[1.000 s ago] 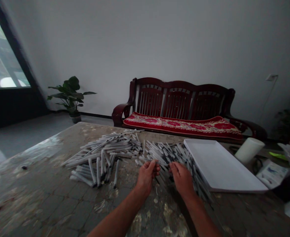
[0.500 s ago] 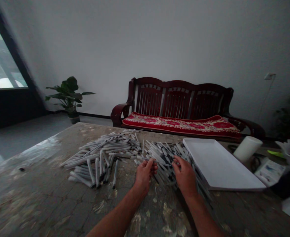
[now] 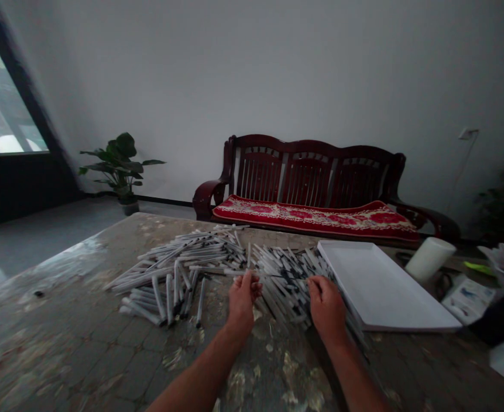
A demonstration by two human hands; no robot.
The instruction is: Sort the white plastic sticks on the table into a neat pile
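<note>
A big heap of white pens with dark tips (image 3: pixel 200 260) is spread over the marbled table (image 3: pixel 63 320). My left hand (image 3: pixel 241 300) is at the near edge of the heap, fingers pinched on one pen that points up and away. My right hand (image 3: pixel 327 306) rests on the right part of the heap beside a white tray (image 3: pixel 381 286), fingers curled over pens; what it grips I cannot make out.
A white roll (image 3: pixel 430 258) lies past the tray. Papers and a dark object (image 3: pixel 499 320) crowd the table's right end. Behind the table stand a dark wooden bench with a red cushion (image 3: pixel 316 214) and a potted plant (image 3: pixel 121 169).
My left hand moved left and forward and now pinches a pen lifted from the heap. My right hand shifted slightly right towards the tray.
</note>
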